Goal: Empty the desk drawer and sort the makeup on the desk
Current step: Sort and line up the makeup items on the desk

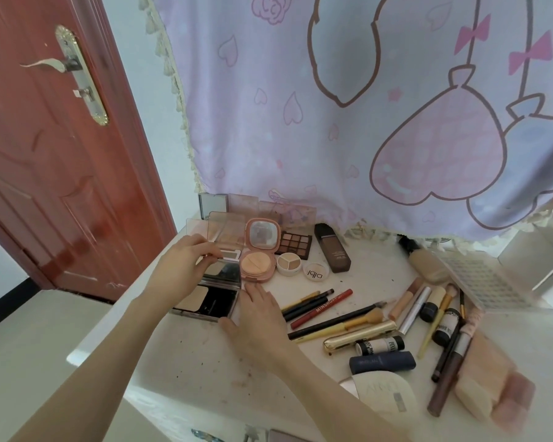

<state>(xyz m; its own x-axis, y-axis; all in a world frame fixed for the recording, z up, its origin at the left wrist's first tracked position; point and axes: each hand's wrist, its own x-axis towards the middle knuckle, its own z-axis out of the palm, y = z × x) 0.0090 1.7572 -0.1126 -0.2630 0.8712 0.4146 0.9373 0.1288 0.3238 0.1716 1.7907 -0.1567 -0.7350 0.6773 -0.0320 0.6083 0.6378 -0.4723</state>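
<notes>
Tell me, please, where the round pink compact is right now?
In the head view the pink compact stands open on the desk's left side, between the black powder case and the eyeshadow palette.

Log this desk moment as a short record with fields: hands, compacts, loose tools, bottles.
left hand: pinches a small applicator over the clear-lid palette
right hand: open, fingers flat beside the black powder compact
compacts: pink cushion compact open, eyeshadow palette behind it
loose tools: red pencil, gold tube
bottles: dark foundation bottle lying flat
</notes>
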